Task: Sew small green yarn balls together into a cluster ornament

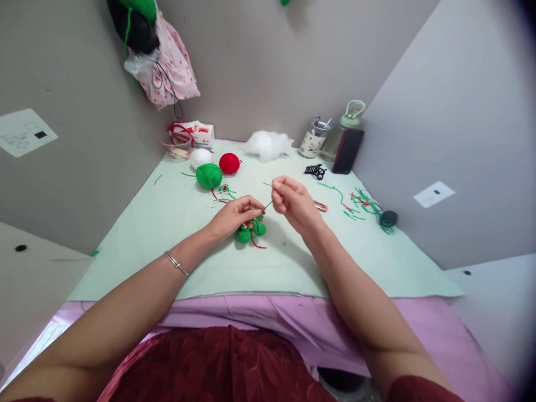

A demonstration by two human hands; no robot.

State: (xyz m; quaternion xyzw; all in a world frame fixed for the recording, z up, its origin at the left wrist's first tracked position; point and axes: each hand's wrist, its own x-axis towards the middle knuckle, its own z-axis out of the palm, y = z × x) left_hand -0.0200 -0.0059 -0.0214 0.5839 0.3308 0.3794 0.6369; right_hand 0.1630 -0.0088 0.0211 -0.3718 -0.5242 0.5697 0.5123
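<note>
My left hand (237,216) pinches the top of a small green and red crocheted piece (244,234), which has round green parts at its lower end. A loose red strand (258,244) hangs from it onto the table. To the right and slightly higher, my right hand (288,198) is closed in a pinch. A thin needle-like tool (267,184) pokes out at its left side. Dark green yarn (268,205) runs taut between the crocheted piece and my right hand.
Green (209,176), red (229,163) and white yarn balls (201,158) lie at the back left. White stuffing (268,145), a pen cup (314,139), a bottle (335,140), a phone (348,151), black scissors (316,171), an orange cutter (320,206) and yarn scraps (365,201) are behind or right.
</note>
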